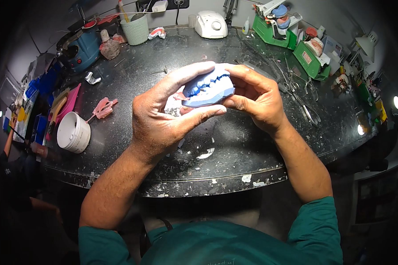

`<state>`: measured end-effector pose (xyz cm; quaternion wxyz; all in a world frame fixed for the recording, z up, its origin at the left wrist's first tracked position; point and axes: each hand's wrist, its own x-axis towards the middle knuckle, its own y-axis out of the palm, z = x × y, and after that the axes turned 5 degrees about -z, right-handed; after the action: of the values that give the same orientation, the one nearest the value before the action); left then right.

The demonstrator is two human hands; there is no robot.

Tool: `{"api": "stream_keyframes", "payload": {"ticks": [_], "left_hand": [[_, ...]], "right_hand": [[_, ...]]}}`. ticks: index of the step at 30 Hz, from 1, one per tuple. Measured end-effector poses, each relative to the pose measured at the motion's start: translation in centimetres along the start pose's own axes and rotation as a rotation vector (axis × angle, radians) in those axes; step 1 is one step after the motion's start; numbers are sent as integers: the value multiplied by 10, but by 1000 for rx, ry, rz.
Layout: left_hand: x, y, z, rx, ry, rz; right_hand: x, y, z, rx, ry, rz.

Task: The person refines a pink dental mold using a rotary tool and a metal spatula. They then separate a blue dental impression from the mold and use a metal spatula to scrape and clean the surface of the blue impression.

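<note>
A blue dental model (208,95), with an upper and a lower row of teeth set together, is held up over the bench between both hands. My left hand (157,110) curves around its left side, fingers along the top and thumb under the base. From the right, my right hand (263,101) grips the other end, its thumb against the lower base and its fingers behind. A bit of pink material (179,95) shows at the model's left end, by my left palm. White flakes and a white scrap (205,153) lie on the bench below.
The dark bench (234,176) has a curved front edge. Left stand a white tub (82,137), a pink piece (104,108) and a blue machine (82,48). Behind is a white control box (211,25); right, metal instruments (309,115) and green bins (311,62). Another person's arm (9,140) shows far left.
</note>
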<state>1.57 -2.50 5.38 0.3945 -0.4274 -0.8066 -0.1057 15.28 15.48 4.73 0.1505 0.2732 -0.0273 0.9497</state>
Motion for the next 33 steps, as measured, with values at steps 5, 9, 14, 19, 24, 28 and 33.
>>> {"api": "stream_keyframes", "payload": {"ticks": [5, 9, 14, 19, 24, 28, 33], "left_hand": [[2, 9, 1, -99, -41, -111], [2, 2, 7, 44, 20, -53], [3, 3, 10, 49, 65, -61], [2, 2, 8, 63, 50, -65], [2, 3, 5, 75, 12, -49], [2, 4, 6, 52, 15, -62], [2, 5, 7, 10, -12, -69]], "right_hand": [[4, 5, 2, -202, -255, -55], [7, 4, 6, -344, -378, -71], [6, 5, 7, -375, -400, -115], [7, 7, 8, -424, -439, -139], [6, 3, 7, -458, -435, -152], [6, 3, 7, -443, -434, -148], [6, 6, 7, -423, -427, -156]]}}
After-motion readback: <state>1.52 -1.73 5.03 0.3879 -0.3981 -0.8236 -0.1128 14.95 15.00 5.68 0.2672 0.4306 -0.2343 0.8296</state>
